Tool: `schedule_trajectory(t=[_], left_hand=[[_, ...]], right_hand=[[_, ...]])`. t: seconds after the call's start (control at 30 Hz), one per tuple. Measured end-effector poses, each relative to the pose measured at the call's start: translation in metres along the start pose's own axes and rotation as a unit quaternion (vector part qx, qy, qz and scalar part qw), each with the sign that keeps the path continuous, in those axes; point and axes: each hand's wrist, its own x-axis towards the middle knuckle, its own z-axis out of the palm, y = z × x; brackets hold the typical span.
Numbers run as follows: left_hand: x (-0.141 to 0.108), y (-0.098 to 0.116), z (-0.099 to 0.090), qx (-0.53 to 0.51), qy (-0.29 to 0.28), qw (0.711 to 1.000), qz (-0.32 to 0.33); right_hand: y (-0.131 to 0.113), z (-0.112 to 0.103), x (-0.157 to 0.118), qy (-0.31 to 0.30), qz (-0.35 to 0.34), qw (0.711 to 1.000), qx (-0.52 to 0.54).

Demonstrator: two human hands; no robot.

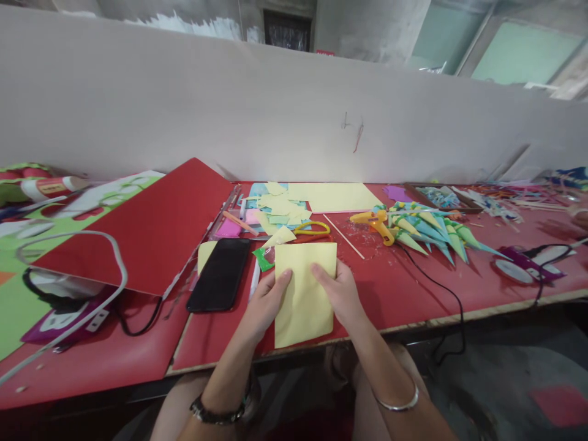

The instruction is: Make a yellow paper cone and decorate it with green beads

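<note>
A sheet of pale yellow paper (304, 306) is held upright between my hands at the table's front edge. My left hand (266, 299) grips its left side, thumb on the front face. On the right side my right hand (342, 288) pinches it the same way; the fingers of both hands are hidden behind the sheet. Just beyond the paper lie yellow-handled scissors (312, 229), a green wrapper (263, 259) and a thin wooden stick (344, 237). A black phone (219, 275) rests left of my left hand.
Yellow paper scraps (285, 208) and a larger yellow sheet (344, 197) lie at the back. An orange glue gun (374, 223) and several yellow-blue paper cones (427, 229) are to the right, with a black cord (436, 278) over the edge. A red board (147, 233) leans on the left.
</note>
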Motion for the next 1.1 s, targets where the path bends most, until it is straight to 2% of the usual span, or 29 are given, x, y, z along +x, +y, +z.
schedule_trajectory(t=[0.17,0.3,0.5,0.7,0.83,0.97,1.1], left_hand=[[-0.002,0.003,0.000,-0.024,-0.013,0.999,-0.042],[-0.003,0.002,0.000,0.002,-0.032,0.998,-0.060],[-0.003,0.001,-0.004,0.061,-0.086,0.994,-0.014],[-0.002,0.003,-0.004,0.094,-0.083,0.992,0.032],[-0.001,0.003,-0.007,0.130,-0.076,0.987,0.058],[-0.001,0.002,-0.011,0.183,-0.074,0.979,0.046],[-0.002,0.002,-0.011,0.167,-0.086,0.982,0.013]], right_hand=[[-0.002,0.001,-0.003,0.004,-0.001,1.000,0.004],[-0.002,0.002,-0.004,-0.001,-0.004,1.000,0.007],[-0.002,0.003,-0.005,0.000,-0.004,1.000,-0.012],[-0.003,0.000,-0.003,-0.011,0.004,1.000,-0.029],[-0.006,-0.005,0.001,-0.022,-0.013,0.997,-0.071],[-0.010,-0.011,0.007,-0.025,-0.050,0.995,-0.086],[-0.012,-0.017,0.011,-0.013,-0.082,0.990,-0.116]])
